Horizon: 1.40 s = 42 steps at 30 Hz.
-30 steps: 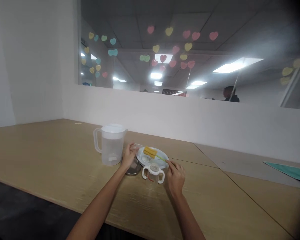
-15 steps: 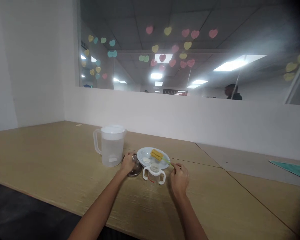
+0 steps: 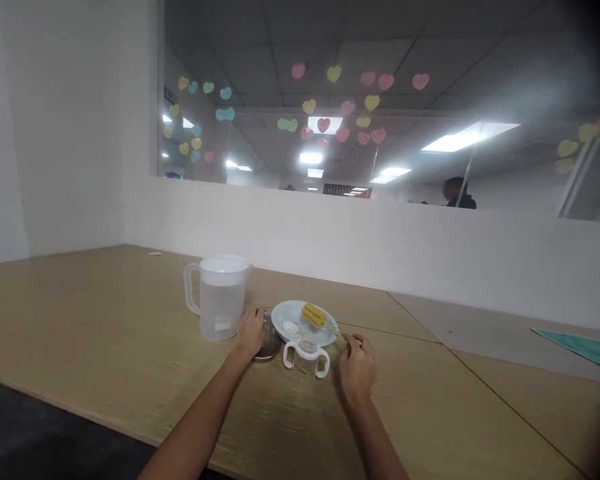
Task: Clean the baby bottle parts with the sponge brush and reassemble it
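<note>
My right hand (image 3: 359,365) is closed round the thin green handle of a sponge bottle brush (image 3: 313,315). The brush's yellow ridged head lies over a pale plate (image 3: 281,315), which also bears a small white round piece (image 3: 291,327). With fingers bent, my left hand (image 3: 251,333) grips the left side of a dark see-through bowl (image 3: 269,341), which looks tilted. A clear baby bottle (image 3: 305,367) with two white handles and red print stands uncapped between my hands, in front of the plate.
A clear plastic pitcher (image 3: 223,303) holding water stands left of the bowl. A teal cloth or sheet (image 3: 580,345) lies far right, and a small pale piece (image 3: 155,253) far left. Behind the table (image 3: 105,320) rises a white wall (image 3: 290,227); a person (image 3: 460,193) shows through the window.
My left hand has drawn slightly left at the bowl, and the bowl now looks more tilted. My right hand keeps the brush over the plate. The view has shifted a little.
</note>
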Tool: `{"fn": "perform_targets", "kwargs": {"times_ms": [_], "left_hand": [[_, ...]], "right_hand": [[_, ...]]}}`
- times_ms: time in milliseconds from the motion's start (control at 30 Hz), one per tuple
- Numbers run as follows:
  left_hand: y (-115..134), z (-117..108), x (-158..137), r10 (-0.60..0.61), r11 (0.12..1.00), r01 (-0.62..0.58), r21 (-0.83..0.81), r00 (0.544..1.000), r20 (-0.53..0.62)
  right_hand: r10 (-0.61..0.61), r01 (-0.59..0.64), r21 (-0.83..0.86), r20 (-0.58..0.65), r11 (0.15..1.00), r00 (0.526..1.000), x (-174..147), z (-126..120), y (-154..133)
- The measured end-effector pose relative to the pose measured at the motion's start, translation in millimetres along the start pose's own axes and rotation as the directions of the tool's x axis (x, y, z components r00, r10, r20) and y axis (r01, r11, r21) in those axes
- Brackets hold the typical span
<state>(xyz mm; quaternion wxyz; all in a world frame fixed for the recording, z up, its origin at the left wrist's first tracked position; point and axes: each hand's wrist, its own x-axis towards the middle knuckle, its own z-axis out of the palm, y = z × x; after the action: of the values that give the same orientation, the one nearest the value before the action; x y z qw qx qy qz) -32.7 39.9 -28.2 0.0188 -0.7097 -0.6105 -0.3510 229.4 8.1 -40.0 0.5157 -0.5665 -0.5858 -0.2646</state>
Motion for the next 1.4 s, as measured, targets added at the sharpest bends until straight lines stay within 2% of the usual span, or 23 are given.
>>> {"fn": "perform_targets", "kwargs": {"times_ms": [200, 333, 433, 533, 733, 867, 967, 1033, 1100, 1167, 1233, 1300, 1333, 1400], "left_hand": [[4, -4, -2, -0.014, 1.000, 0.014, 0.007, 0.999, -0.039], [24, -13, 8, 0.026, 0.998, -0.031, -0.063, 0.997, -0.070], [49, -13, 27, 0.122, 0.990, -0.115, -0.082, 0.988, 0.094], [74, -3, 48, 0.118, 0.993, -0.114, -0.033, 0.967, 0.225], [93, 20, 63, 0.059, 0.994, -0.085, 0.063, 0.941, 0.334], [87, 17, 61, 0.052, 0.998, -0.055, 0.004, 0.952, 0.300], [73, 4, 56, 0.049, 0.995, -0.026, -0.098, 0.969, 0.242], [60, -7, 47, 0.054, 0.983, -0.019, -0.180, 0.980, 0.192], [47, -16, 36, 0.061, 0.966, -0.024, -0.257, 0.989, 0.138], [35, -19, 24, 0.070, 0.925, -0.035, -0.378, 0.994, 0.081], [26, -18, 15, 0.035, 0.792, -0.024, -0.611, 0.999, 0.007], [18, -14, 10, -0.023, 0.679, -0.002, -0.734, 0.999, -0.024], [15, -12, 8, -0.046, 0.673, 0.010, -0.740, 0.999, -0.029], [7, -11, 7, -0.073, 0.774, 0.044, -0.632, 0.997, -0.020]], "right_hand": [[0.070, -0.070, 0.025, -0.016, 0.997, 0.997, 0, 0, -2], [0.129, -0.130, 0.033, 0.018, 0.991, 0.991, 2, -4, -2], [0.201, -0.204, 0.040, 0.074, 0.978, 0.977, 2, -6, 0], [0.235, -0.239, 0.045, 0.079, 0.970, 0.969, 1, -6, 3], [0.192, -0.187, 0.097, -0.047, 0.978, 0.980, 0, -7, 2], [0.314, -0.306, 0.139, -0.037, 0.942, 0.949, 3, -12, -6], [0.420, -0.413, 0.231, 0.021, 0.881, 0.907, 7, -18, -11], [0.442, -0.439, 0.327, 0.072, 0.837, 0.894, 8, -21, -14], [0.392, -0.412, 0.387, 0.134, 0.825, 0.910, 8, -23, -18], [0.296, -0.345, 0.372, 0.183, 0.862, 0.937, 6, -24, -21], [0.216, -0.263, 0.293, 0.182, 0.919, 0.959, 3, -23, -23], [0.163, -0.189, 0.199, 0.141, 0.962, 0.976, 1, -22, -23], [0.146, -0.164, 0.156, 0.125, 0.974, 0.981, 0, -22, -22], [0.121, -0.132, 0.090, 0.120, 0.987, 0.985, 0, -22, -20]]}}
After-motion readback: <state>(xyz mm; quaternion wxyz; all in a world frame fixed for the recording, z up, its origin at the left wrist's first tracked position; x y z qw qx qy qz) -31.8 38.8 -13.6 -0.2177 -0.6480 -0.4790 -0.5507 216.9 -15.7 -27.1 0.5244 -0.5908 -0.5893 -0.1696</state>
